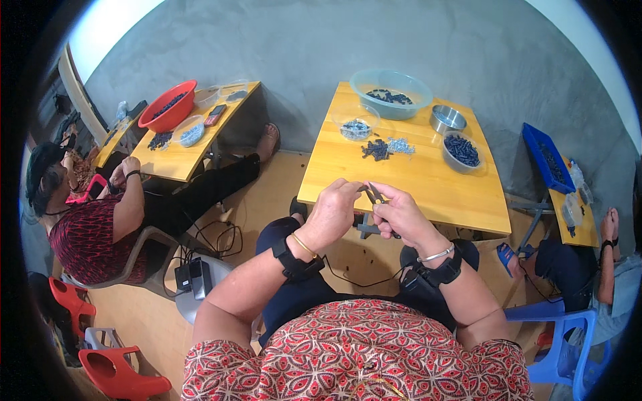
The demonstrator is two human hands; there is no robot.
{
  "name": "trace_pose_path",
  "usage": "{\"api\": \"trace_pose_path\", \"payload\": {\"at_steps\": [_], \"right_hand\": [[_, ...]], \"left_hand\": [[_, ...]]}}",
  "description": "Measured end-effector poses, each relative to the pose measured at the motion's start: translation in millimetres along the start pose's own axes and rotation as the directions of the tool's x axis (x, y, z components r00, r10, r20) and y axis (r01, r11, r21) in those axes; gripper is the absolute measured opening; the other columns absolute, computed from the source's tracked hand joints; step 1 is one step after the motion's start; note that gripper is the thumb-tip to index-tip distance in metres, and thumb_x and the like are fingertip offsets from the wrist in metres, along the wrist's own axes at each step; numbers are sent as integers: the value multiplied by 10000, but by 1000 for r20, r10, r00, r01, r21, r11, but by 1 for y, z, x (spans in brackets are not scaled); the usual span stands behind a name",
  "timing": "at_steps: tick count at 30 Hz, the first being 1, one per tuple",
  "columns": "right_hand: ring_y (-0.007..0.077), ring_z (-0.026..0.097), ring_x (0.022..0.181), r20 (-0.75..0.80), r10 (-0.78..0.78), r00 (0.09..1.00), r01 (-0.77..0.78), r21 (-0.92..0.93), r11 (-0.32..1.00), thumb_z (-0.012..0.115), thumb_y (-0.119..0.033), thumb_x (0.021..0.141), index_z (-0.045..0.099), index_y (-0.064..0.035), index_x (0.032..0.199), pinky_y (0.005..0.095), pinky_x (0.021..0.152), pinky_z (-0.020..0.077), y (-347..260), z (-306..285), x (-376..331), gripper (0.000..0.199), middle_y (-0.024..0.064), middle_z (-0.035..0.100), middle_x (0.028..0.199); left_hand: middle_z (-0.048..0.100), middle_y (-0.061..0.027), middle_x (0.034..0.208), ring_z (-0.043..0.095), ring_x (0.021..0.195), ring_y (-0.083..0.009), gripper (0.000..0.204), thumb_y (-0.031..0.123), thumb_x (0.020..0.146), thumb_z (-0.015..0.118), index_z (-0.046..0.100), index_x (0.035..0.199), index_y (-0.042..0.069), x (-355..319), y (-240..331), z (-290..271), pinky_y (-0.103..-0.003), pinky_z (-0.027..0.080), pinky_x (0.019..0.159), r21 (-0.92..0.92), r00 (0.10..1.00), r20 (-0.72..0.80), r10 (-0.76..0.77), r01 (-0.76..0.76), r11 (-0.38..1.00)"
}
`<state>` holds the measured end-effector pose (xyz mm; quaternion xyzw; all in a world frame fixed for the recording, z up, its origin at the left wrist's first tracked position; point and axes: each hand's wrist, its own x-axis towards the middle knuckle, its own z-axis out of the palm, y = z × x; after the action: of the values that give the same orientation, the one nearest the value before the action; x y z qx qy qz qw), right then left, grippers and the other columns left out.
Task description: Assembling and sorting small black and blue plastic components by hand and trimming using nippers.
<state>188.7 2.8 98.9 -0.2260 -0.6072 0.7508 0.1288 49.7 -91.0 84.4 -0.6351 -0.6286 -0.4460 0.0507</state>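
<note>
Above the near edge of a yellow wooden table, my two hands meet. My left hand is closed in a pinch at a small dark piece, mostly hidden by the fingers. In my right hand is a small dark pliers-like tool, its tips spread toward the left fingers. Beyond my hands lie a pile of short black pieces and a pile of small silvery pieces. Behind them stands a clear bowl of silvery pieces; a clear tub of black pieces sits to the right.
A pale blue basin and steel bowl stand farther back. At left, a person sits by a table with a red basin. Another person's hands show at right, near a blue tray. Cables lie left.
</note>
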Motion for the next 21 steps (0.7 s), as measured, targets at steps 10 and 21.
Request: {"api": "trace_pose_path", "payload": {"at_steps": [10, 21], "right_hand": [[238, 539, 668, -38, -486, 873, 250, -821, 514, 488, -17, 796, 372, -20, 1273, 312, 613, 453, 47, -75, 42, 491, 118, 533, 739], [342, 462, 994, -180, -504, 845, -211, -977, -4, 496, 32, 738, 485, -26, 1130, 399, 872, 383, 53, -133, 85, 397, 168, 520, 981]], "left_hand": [[550, -19, 665, 522, 554, -90, 206, 143, 895, 504, 597, 891, -42, -12, -23, 13, -212, 482, 525, -759, 716, 383, -584, 605, 243], [552, -31, 680, 512, 580, -83, 213, 151, 903, 488, 591, 905, -35, -19, -30, 18, -231, 499, 541, -844, 711, 389, -586, 530, 84]]}}
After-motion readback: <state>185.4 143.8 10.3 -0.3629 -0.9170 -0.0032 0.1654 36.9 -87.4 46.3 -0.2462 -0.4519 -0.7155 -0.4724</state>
